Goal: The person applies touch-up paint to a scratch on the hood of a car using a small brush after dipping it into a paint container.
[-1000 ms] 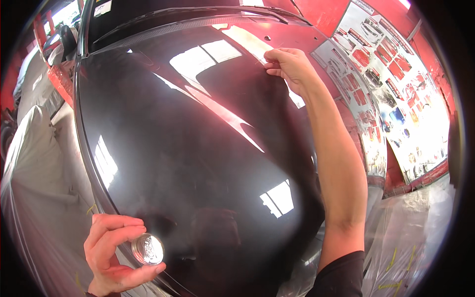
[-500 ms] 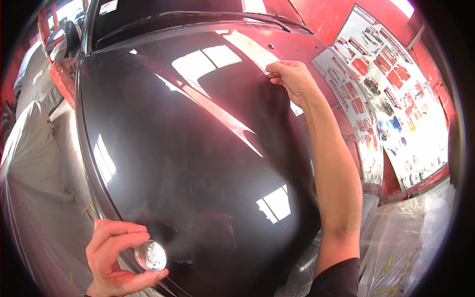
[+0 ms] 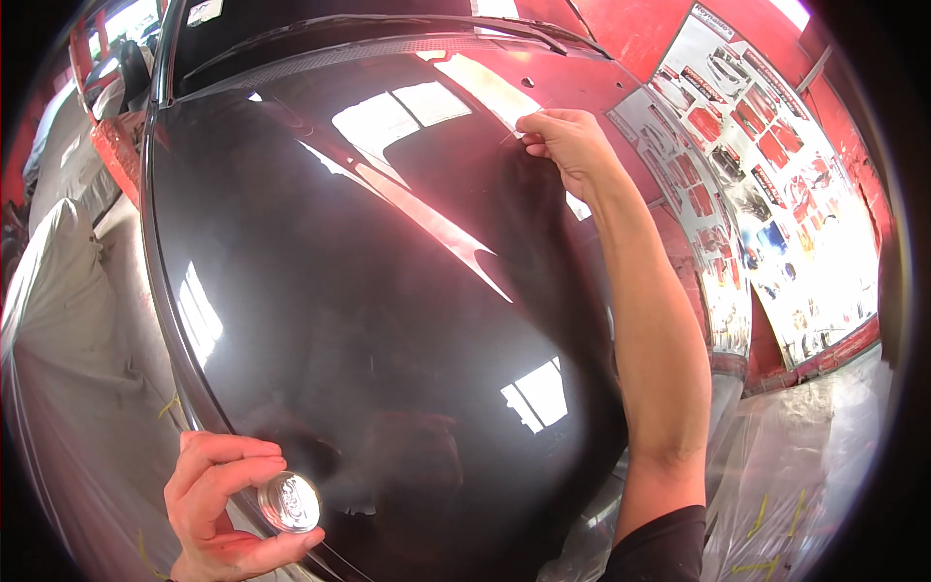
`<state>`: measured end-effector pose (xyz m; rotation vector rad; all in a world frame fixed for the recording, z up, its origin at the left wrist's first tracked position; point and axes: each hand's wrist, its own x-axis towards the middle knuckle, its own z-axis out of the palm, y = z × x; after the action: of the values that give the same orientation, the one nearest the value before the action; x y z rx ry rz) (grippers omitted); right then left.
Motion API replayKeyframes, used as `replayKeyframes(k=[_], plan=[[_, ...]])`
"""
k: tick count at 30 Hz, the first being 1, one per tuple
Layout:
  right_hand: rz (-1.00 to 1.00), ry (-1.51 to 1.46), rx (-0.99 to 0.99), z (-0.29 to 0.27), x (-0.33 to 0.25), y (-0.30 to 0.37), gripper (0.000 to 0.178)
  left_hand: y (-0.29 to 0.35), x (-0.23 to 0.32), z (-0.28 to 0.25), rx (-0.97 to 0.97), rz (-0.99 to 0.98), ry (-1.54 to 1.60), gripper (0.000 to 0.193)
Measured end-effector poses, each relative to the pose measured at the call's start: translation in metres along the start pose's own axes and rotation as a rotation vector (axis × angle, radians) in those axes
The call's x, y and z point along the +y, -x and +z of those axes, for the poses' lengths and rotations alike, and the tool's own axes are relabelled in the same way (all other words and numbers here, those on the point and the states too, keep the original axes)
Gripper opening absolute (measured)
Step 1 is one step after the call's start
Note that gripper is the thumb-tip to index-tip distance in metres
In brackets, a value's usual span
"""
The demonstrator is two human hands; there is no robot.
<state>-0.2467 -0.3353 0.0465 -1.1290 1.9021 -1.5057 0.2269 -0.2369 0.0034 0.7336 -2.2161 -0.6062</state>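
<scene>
A dark, glossy car hood (image 3: pixel 320 320) fills the middle, mirroring bright windows and red walls. Near its front left corner, my left hand (image 3: pixel 208 500) grips a small round silver tin (image 3: pixel 290 502) by its rim, between the thumb below and the fingers above. The tin's shiny flat face is turned up, with a raised or printed mark on it. Stretched far across to the hood's right side, my right hand (image 3: pixel 567 145) has thumb and fingertips pinched together just above the paint. Whatever sits in that pinch is too small to make out.
Wipers (image 3: pixel 388 21) and the dark windshield lie beyond the hood. A side mirror (image 3: pixel 134 68) is at the far left. Pale sheeting (image 3: pixel 68 291) covers something on the left; clear plastic (image 3: pixel 795 456) hangs at right. A picture-covered poster (image 3: pixel 766 175) leans by the red wall.
The view has shifted slightly, so the hood and both hands appear a little further left. Both grips look the same, and the right hand stays over the hood's far right.
</scene>
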Motion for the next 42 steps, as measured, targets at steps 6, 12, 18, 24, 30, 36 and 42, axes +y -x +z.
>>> replayKeyframes(k=[6,12,18,24,30,36,42], plan=[[0.002,-0.016,0.003,0.0007,0.0015,-0.0008,0.013,-0.0001,-0.0007,-0.0015,-0.011,0.038,-0.015,0.054],[-0.002,0.000,0.005,-0.0008,0.0025,-0.0034,0.013,0.0015,-0.0015,-0.0014,-0.003,0.032,-0.014,0.055],[0.022,0.032,0.009,0.0010,0.0012,-0.0030,0.013,0.0020,-0.0006,-0.0015,0.011,-0.002,-0.010,0.056],[0.027,-0.007,0.011,0.0011,-0.0003,-0.0023,0.013,0.0031,0.0002,-0.0011,0.008,0.006,-0.004,0.056],[0.021,0.024,0.020,0.0019,-0.0004,-0.0015,0.012,0.0027,-0.0014,-0.0006,0.007,-0.005,0.006,0.056],[0.024,-0.002,0.021,0.0012,0.0015,-0.0033,0.013,0.0010,-0.0017,-0.0004,-0.003,0.029,0.000,0.056],[0.010,-0.013,0.031,0.0010,0.0011,-0.0025,0.013,0.0006,-0.0017,-0.0004,-0.005,0.035,0.002,0.056]])
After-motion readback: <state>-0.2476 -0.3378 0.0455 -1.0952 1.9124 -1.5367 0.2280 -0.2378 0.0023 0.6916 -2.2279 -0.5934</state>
